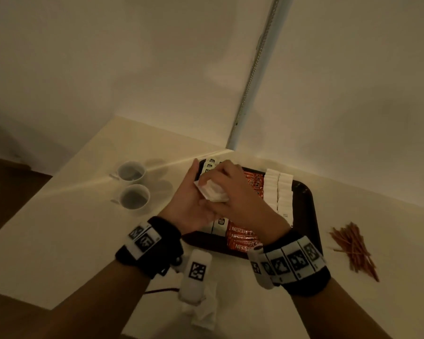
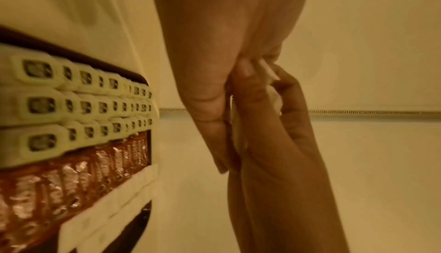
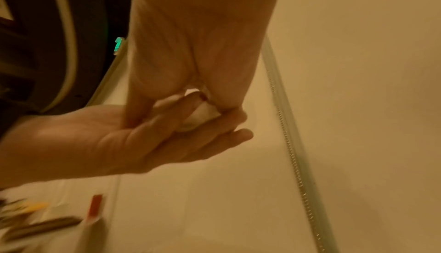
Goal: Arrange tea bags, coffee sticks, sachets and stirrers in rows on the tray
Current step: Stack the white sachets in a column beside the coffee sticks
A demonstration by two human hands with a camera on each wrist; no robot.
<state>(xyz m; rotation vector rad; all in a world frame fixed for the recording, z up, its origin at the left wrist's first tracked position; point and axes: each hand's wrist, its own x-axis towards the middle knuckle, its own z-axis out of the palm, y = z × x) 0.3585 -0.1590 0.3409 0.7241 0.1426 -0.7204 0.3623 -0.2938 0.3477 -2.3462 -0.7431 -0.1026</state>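
Observation:
Above the dark tray (image 1: 306, 216) both hands hold a small stack of white sachets (image 1: 213, 192). My left hand (image 1: 189, 206) lies palm up under the stack, thumb along its left side. My right hand (image 1: 238, 192) grips it from above with curled fingers. The wrist views show the stack (image 2: 269, 71) (image 3: 205, 113) squeezed between the two hands. On the tray lie rows of white tea bags (image 2: 71, 102), orange coffee sticks (image 1: 240, 238) and white sachets (image 1: 279, 189). Brown stirrers (image 1: 353, 248) lie in a loose pile on the table, right of the tray.
Two white cups (image 1: 130, 171) (image 1: 134, 196) stand left of the tray. A white paper (image 1: 203, 311) lies near the table's front edge. The tray sits in a corner, walls close behind it, with a metal strip (image 1: 252, 77) running up the corner.

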